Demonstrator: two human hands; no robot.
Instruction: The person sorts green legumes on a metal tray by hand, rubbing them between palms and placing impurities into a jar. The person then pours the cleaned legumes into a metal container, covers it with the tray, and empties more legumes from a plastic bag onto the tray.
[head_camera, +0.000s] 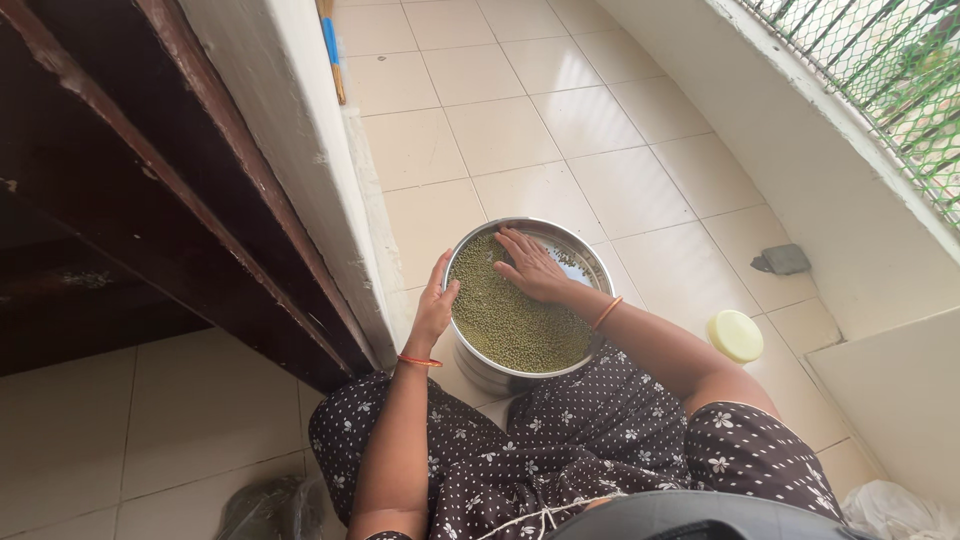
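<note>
A round steel pan (590, 262) full of small green beans (510, 325) rests on the tiled floor in front of my lap. My left hand (436, 300) grips the pan's left rim, thumb over the edge. My right hand (532, 265) lies flat on the beans near the far side, fingers spread, holding nothing. Each wrist wears an orange bangle.
A pale yellow lid (736, 335) lies on the floor to the right. A dark wooden door frame (200, 200) and white wall edge (300, 150) stand at the left. A low wall with green mesh (880, 70) runs along the right. A grey block (782, 260) sits by it.
</note>
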